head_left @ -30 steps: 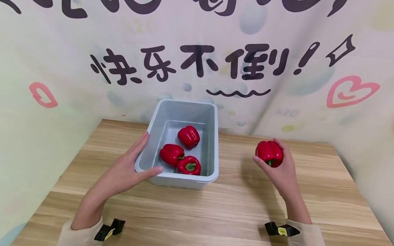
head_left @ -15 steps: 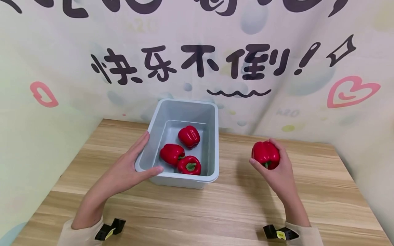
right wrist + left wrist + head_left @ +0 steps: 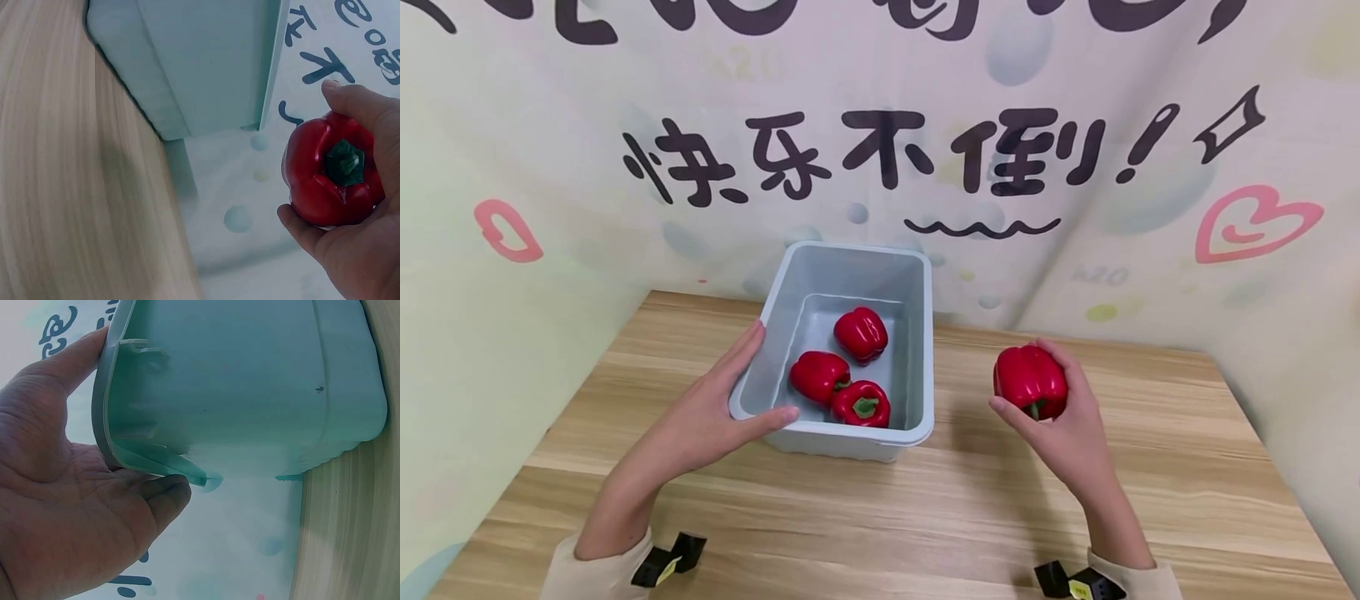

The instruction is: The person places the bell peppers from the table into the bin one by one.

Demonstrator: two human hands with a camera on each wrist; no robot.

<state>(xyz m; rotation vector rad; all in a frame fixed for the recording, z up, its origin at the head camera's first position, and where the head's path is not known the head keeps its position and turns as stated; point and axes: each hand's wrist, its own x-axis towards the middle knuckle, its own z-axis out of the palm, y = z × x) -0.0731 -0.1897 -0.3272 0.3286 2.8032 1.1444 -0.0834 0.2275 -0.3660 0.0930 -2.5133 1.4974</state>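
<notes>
My right hand (image 3: 1067, 425) holds a red bell pepper (image 3: 1030, 382) above the table, right of a light blue-grey plastic bin (image 3: 927, 342). In the right wrist view the held bell pepper (image 3: 312, 175) shows its green stem between thumb and fingers. At the bin's near left corner, my left hand (image 3: 711, 417) grips the rim, thumb over the front edge and fingers along the left side. The left wrist view shows the bin's outer wall (image 3: 244, 381) and fingers beneath its rim. Three red bell peppers lie inside: one farther back (image 3: 861, 333), one at left (image 3: 817, 375), one in front (image 3: 861, 406).
The bin stands on a wood-grain table (image 3: 880, 517) near its back edge. Behind the table hangs a pale printed cloth (image 3: 820, 67) with dark lettering. Black devices are strapped to both wrists, one at the left cuff (image 3: 666, 560) and one at the right cuff (image 3: 1078, 581).
My right hand has moved left towards the bin with the bell pepper, and slightly nearer to me. The left hand, the bin and the peppers in it have stayed put.
</notes>
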